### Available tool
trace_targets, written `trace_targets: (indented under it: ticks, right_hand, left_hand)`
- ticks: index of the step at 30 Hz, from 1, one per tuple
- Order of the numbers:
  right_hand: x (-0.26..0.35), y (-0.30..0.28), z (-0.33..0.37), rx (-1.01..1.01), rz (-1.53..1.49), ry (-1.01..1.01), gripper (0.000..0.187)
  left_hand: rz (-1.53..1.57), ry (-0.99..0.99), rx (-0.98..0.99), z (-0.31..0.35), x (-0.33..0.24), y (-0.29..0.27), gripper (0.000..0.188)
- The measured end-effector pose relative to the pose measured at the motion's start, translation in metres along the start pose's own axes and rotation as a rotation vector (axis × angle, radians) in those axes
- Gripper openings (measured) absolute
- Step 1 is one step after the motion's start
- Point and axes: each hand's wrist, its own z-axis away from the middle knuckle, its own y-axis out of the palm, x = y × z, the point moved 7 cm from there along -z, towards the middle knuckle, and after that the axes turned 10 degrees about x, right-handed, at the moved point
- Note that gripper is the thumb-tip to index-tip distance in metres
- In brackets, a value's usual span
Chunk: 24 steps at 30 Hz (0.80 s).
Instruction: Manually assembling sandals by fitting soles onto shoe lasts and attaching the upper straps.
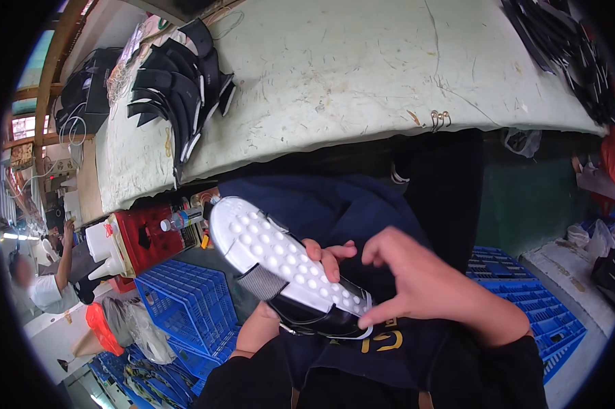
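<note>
A shoe (280, 259) lies tilted across my lap, its white underside with rows of round bumps turned up. Black upper material and a grey ribbed band show along its near side. My left hand (326, 259) grips it from beneath, fingertips curling over the far edge; the palm is hidden behind the shoe. At the shoe's lower right end is my right hand (416, 286), its thumb tip at the edge and its fingers raised and apart, slightly blurred. I wear a dark blue apron (321, 198) under the shoe.
A pale worktable (335, 75) spans the far side, with stacked black curved pieces (178, 88) at left and more black strips (566, 54) at right. Blue crates (185, 300) stand on both sides. A bottle (178, 220) lies by a red container (140, 238). Another person (52, 290) is far left.
</note>
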Motion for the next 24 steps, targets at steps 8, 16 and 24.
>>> trace_targets:
  ticks: [8,16,24]
  right_hand:
    - [0.048,0.018,-0.043,-0.549,0.316,-0.539,0.072]
    - [0.034,0.011,-0.052,-0.247,0.033,-0.37,0.066]
    - [0.006,-0.011,-0.012,-0.282,-0.5,-0.146,0.079]
  left_hand:
    - [-0.266,-0.482,-0.797,0.006,-0.035,0.04,0.072]
    - [-0.19,-0.534,-0.512,0.017,-0.009,0.012,0.089]
    - [-0.791,-0.32,-0.195,-0.02,-0.041,0.061,0.128]
